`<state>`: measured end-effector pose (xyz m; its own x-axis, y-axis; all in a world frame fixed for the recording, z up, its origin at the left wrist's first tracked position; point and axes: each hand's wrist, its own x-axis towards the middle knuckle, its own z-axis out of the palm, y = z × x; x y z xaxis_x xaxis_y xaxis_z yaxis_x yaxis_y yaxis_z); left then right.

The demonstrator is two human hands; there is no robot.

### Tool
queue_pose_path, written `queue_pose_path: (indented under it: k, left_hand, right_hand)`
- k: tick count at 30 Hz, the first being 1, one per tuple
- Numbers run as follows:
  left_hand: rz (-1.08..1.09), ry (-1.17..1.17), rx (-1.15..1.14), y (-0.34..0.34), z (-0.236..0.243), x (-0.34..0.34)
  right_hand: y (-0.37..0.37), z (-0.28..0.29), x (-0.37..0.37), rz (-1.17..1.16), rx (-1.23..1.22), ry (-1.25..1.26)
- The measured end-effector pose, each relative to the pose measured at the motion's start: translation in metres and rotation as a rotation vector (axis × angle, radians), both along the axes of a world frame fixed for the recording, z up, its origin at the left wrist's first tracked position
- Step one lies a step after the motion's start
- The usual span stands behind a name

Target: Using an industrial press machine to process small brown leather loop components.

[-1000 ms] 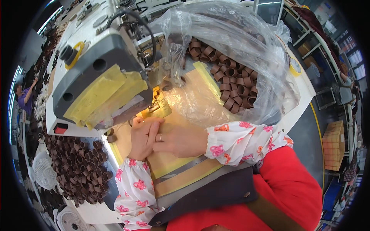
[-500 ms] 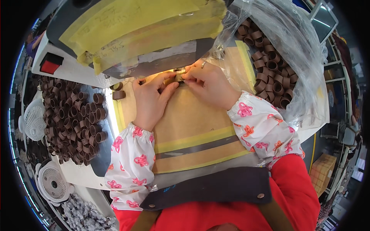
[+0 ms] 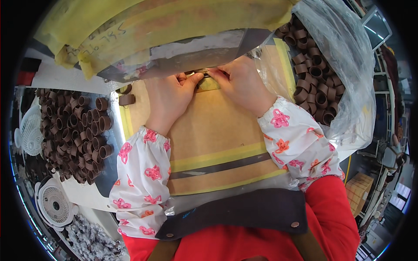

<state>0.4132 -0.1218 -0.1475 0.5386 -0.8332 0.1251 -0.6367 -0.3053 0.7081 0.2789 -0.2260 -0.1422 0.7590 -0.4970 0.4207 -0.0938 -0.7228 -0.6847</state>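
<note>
My left hand (image 3: 172,98) and my right hand (image 3: 244,85) meet under the overhanging machine head (image 3: 143,41), which is covered with yellow tape. Both have thumb and fingertips closed at a small brass-coloured fixture (image 3: 209,85); whatever they pinch is too small and hidden to make out. Tan sheeting (image 3: 204,122) edged with yellow tape covers the work surface below them. Left of my left hand lie a few loose brown rings (image 3: 126,99).
A dense pile of brown rings (image 3: 78,135) sits at left, another (image 3: 321,98) at right in a clear plastic bag (image 3: 357,108). Two white fans (image 3: 56,204) are beyond the table's left edge. A cardboard box (image 3: 358,193) stands low at right, near shelving.
My hands, overlapped a second ago, separated into two pinches at the fixture, and now sit higher in the picture. The view has shifted, with the machine head filling more of the top.
</note>
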Motion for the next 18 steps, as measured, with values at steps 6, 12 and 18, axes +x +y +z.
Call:
queue_pose_path:
  k: [6,12,18]
  left_hand:
    - [0.008,0.030,0.015,-0.001,0.000,0.001]
    - [0.011,0.037,0.056,0.001,0.006,-0.001]
    - [0.012,0.020,0.010,0.001,0.005,-0.003]
  right_hand:
    - [0.002,0.001,0.001,-0.034,-0.056,0.001]
    - [0.004,0.004,-0.001,-0.082,-0.143,0.056]
    - [0.005,0.011,-0.001,-0.143,-0.222,0.116]
